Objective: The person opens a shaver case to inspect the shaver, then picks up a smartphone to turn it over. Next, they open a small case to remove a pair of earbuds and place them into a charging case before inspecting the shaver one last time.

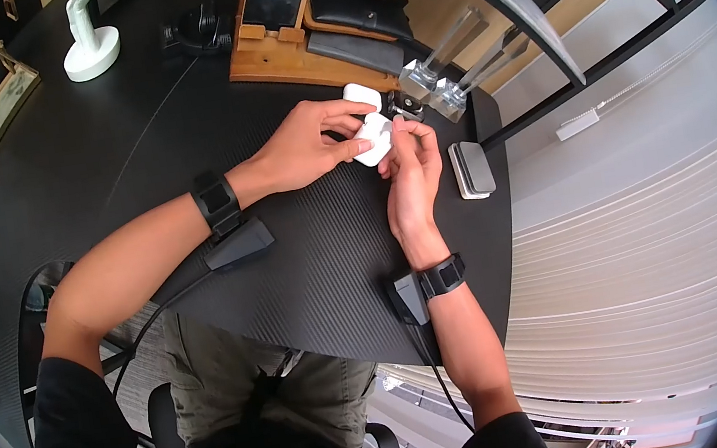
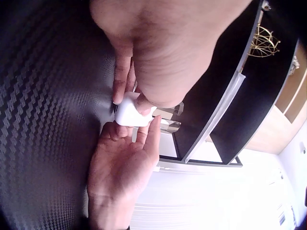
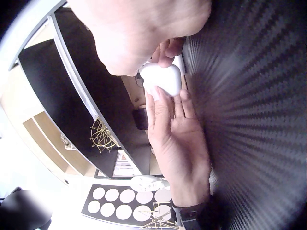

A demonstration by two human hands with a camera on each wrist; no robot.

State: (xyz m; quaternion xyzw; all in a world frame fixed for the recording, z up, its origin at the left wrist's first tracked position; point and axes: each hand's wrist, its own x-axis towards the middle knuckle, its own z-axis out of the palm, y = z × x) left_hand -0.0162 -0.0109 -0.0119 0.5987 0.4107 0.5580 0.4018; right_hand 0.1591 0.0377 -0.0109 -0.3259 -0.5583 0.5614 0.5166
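We see our left hand point(image 2: 158, 43) filling the top of the picture, its fingers point(image 2: 122, 72) reaching down and pinching a small white case point(image 2: 132, 112) (rounded, smooth, its far side hidden by the hand). From below, our right hand point(image 2: 120, 172) comes up palm open, its fingers point(image 2: 152, 139) straight and touching the underside of the case. Both hands are above a black desk point(image 2: 43, 124) with a woven, carbon-like pattern. Just beside the case, past the desk's edge, are two clear blocks point(image 2: 169, 119). Farther right runs a dark shelf frame point(image 2: 230, 110), and high on it stands a gold wire ornament point(image 2: 266, 42).
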